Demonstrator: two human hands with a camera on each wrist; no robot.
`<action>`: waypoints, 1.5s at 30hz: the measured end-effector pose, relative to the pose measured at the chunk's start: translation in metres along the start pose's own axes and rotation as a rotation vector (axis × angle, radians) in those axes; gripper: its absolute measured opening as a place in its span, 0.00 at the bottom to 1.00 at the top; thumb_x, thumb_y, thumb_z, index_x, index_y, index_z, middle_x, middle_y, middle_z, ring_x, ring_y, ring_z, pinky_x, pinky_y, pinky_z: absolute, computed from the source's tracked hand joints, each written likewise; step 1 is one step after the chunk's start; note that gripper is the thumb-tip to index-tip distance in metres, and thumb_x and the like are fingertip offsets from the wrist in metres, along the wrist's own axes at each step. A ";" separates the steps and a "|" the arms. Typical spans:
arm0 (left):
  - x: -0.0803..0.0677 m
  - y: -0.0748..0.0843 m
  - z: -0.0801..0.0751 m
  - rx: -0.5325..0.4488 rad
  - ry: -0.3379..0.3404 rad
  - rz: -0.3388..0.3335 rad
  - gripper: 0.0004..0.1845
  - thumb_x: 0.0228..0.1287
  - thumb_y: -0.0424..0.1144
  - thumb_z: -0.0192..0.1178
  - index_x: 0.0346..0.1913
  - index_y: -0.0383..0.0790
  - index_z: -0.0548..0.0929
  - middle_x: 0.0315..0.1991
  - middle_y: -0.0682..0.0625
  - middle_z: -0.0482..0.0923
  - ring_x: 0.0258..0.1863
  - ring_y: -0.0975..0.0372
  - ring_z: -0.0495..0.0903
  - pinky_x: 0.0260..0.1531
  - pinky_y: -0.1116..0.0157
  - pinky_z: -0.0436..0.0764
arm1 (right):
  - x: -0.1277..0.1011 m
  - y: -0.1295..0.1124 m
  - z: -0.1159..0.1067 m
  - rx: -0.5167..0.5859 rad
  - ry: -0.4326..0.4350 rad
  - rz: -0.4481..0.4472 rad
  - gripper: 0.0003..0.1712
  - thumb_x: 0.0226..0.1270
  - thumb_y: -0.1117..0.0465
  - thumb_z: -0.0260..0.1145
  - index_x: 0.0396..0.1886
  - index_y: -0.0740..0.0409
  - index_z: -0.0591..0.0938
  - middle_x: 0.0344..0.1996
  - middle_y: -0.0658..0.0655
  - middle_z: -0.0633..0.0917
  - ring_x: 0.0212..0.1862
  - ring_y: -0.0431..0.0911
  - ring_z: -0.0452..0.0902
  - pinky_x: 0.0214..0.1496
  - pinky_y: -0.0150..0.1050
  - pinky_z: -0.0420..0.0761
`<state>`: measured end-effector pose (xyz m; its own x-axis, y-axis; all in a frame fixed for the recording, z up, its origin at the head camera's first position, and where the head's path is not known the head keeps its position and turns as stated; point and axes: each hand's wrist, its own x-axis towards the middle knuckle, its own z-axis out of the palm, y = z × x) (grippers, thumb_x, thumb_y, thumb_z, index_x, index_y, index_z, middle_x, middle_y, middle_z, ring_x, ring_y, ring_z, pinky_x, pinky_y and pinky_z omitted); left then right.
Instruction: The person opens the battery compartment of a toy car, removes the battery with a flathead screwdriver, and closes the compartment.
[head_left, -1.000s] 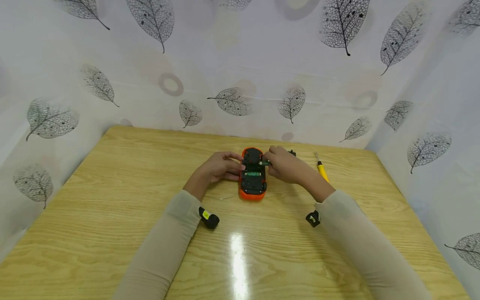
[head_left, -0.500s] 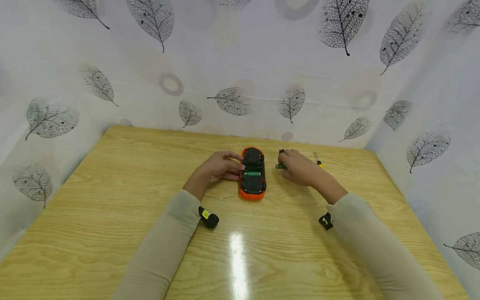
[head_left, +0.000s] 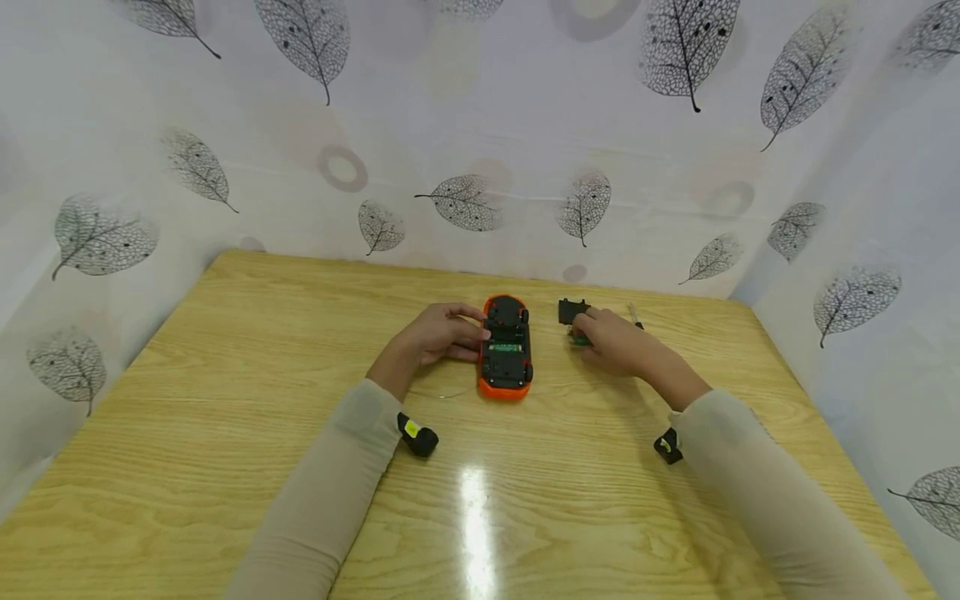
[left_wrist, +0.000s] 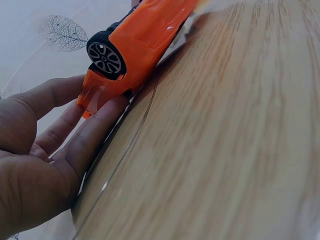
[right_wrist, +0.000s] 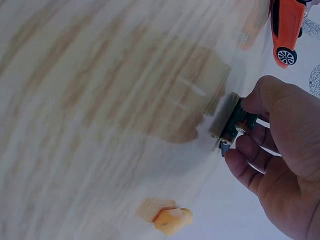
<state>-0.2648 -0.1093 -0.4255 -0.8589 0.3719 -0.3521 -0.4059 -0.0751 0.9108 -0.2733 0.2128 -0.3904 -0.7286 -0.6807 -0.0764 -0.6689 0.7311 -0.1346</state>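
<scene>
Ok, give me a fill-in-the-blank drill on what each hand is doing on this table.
1. The left hand rests against the ____ toy car, which lies belly-up.
2. The right hand pinches a small ____ battery.
3. The black cover lies on the wooden ____ beside the right hand.

Missing words: orange; green; table

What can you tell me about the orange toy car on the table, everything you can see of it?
The orange toy car lies upside down on the wooden table, its black underside facing up. An open compartment there shows a green part inside. The body looks like glossy plastic; the left wrist view shows a black tyre with a silver spoked rim. The left hand rests against its side, fingers touching the shell. The right hand is apart from it.
</scene>
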 end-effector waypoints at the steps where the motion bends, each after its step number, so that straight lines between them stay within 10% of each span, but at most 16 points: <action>1: 0.000 0.000 0.000 0.001 0.000 0.000 0.22 0.68 0.26 0.66 0.63 0.36 0.77 0.52 0.37 0.83 0.42 0.53 0.88 0.44 0.55 0.89 | -0.001 0.001 0.000 0.002 -0.001 -0.001 0.08 0.71 0.69 0.63 0.47 0.65 0.78 0.37 0.58 0.77 0.36 0.49 0.69 0.40 0.48 0.73; 45: 0.001 0.000 0.000 0.015 0.009 -0.011 0.21 0.67 0.27 0.67 0.62 0.37 0.79 0.54 0.37 0.84 0.43 0.52 0.88 0.45 0.54 0.89 | -0.008 0.005 -0.002 0.019 0.012 -0.032 0.11 0.70 0.70 0.66 0.51 0.67 0.83 0.42 0.62 0.83 0.40 0.51 0.80 0.41 0.48 0.83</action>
<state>-0.2660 -0.1090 -0.4263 -0.8572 0.3643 -0.3640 -0.4105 -0.0567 0.9101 -0.2715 0.2221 -0.3882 -0.7086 -0.7031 -0.0595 -0.6891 0.7077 -0.1556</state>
